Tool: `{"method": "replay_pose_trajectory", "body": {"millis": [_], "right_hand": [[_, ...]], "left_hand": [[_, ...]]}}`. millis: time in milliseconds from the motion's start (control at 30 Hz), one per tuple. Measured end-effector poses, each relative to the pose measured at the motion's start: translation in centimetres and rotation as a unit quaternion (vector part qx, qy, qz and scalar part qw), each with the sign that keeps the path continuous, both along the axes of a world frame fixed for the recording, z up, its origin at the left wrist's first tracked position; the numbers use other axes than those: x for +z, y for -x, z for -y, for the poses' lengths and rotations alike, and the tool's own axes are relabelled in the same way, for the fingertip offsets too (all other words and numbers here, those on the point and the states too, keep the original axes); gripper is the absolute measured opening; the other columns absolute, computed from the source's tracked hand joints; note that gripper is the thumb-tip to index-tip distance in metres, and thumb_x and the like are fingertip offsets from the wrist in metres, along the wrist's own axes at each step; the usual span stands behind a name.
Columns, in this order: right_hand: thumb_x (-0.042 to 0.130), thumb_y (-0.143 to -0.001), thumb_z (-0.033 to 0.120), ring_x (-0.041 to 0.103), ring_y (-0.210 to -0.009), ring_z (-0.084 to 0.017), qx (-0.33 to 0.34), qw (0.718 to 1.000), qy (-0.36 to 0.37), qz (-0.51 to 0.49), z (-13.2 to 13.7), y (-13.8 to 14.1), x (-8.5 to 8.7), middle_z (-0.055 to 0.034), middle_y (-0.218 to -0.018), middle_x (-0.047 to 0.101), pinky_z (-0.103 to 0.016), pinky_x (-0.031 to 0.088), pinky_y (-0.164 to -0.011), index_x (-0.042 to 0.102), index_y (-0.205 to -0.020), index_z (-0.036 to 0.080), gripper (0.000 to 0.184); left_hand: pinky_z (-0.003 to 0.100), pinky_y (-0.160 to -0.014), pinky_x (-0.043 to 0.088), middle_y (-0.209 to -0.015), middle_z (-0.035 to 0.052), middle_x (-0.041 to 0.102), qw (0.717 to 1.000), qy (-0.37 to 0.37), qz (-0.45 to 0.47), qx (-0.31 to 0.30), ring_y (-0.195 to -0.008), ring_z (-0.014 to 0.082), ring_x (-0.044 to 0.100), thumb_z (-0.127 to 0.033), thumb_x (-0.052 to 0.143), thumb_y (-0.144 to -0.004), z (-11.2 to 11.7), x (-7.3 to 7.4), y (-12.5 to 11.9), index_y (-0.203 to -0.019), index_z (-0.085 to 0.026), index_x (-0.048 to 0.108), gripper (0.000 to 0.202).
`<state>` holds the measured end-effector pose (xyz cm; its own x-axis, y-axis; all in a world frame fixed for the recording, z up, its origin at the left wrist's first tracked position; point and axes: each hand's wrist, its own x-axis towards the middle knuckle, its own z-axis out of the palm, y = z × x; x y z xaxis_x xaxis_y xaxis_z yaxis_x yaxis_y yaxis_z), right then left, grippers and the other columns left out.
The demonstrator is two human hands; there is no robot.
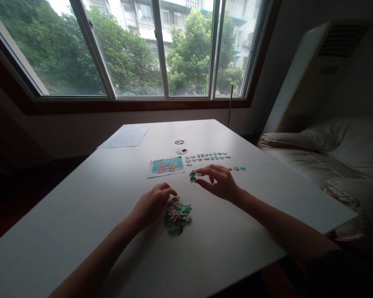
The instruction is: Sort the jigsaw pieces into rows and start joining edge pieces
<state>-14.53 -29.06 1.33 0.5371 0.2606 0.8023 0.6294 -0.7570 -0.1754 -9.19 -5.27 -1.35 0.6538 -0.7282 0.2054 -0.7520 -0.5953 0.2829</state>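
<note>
My left hand (155, 202) rests at the left edge of a heap of jigsaw puzzle pieces (178, 215), its fingers loosely bent and the forefinger reaching over the top of the heap. Some pieces there lie with the plain side up, others show teal and other colours. Farther forward, my right hand (219, 181) has its thumb and forefinger apart beside green puzzle pieces (192, 176); whether the fingertips touch them is hard to tell. Beyond that hand, rows of separate puzzle pieces (207, 157) lie spread out. A few more pieces (236, 169) show to its right.
A colourful cartoon picture sheet (166, 166) lies left of the rows. Two small round items (181, 151) sit behind it, and a paper sheet (124, 137) lies at the far left of the white table (81, 198). A sofa (298, 157) stands on the right.
</note>
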Motion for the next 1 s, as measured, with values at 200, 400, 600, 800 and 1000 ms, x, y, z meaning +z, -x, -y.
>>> {"method": "replay_pose_trajectory", "body": {"millis": [200, 400, 600, 800, 1000], "right_hand": [[0.056, -0.078, 0.036, 0.049, -0.054, -0.006, -0.023, 0.997, 0.007, -0.069, 0.8, -0.9, 0.2, -0.0019, -0.084, 0.064, -0.022, 0.042, -0.059, 0.062, -0.094, 0.019, 0.024], [0.056, -0.077, 0.036, 0.055, -0.062, -0.009, -0.083, 0.958, 0.041, -0.272, 3.4, -6.6, -0.6, -0.0019, -0.083, 0.064, -0.021, 0.040, -0.059, 0.063, -0.091, 0.018, 0.024], [0.059, -0.074, 0.035, 0.059, -0.075, -0.013, -0.132, 0.924, 0.077, -0.350, 3.9, -11.3, -1.9, -0.0031, -0.085, 0.066, -0.022, 0.041, -0.067, 0.066, -0.088, 0.019, 0.022], [0.060, -0.073, 0.036, 0.059, -0.073, -0.013, -0.151, 0.912, 0.088, -0.372, 3.7, -12.3, -2.4, -0.0026, -0.086, 0.066, -0.021, 0.041, -0.064, 0.067, -0.087, 0.021, 0.022], [0.059, -0.073, 0.035, 0.058, -0.071, -0.013, -0.154, 0.909, 0.098, -0.375, 3.6, -12.2, -2.4, -0.0020, -0.084, 0.066, -0.021, 0.040, -0.062, 0.067, -0.087, 0.021, 0.021]], "left_hand": [[0.025, -0.064, 0.044, -0.099, 0.0035, 0.056, 1.000, -0.005, -0.015, 0.010, -0.082, 0.0168, 0.056, -0.019, 0.040, -0.082, 0.0, 0.0, 0.2, -0.096, -0.026, 0.061, 0.026], [0.026, -0.066, 0.044, -0.095, 0.0035, 0.057, 1.000, 0.001, -0.024, 0.003, -0.082, 0.0174, 0.056, -0.022, 0.043, -0.082, -0.2, 0.2, 0.1, -0.091, -0.025, 0.063, 0.022], [0.026, -0.065, 0.043, -0.094, 0.0031, 0.057, 1.000, 0.005, -0.027, 0.006, -0.080, 0.0170, 0.056, -0.024, 0.043, -0.083, -0.4, 0.6, -0.1, -0.090, -0.025, 0.061, 0.019], [0.026, -0.064, 0.042, -0.092, 0.0030, 0.057, 1.000, 0.005, -0.029, 0.008, -0.079, 0.0168, 0.056, -0.026, 0.043, -0.083, -0.5, 0.6, -0.2, -0.087, -0.024, 0.061, 0.018], [0.026, -0.063, 0.042, -0.093, 0.0034, 0.057, 1.000, 0.005, -0.027, 0.008, -0.079, 0.0172, 0.056, -0.028, 0.043, -0.083, -0.7, 0.6, 0.0, -0.090, -0.024, 0.061, 0.019]]}}
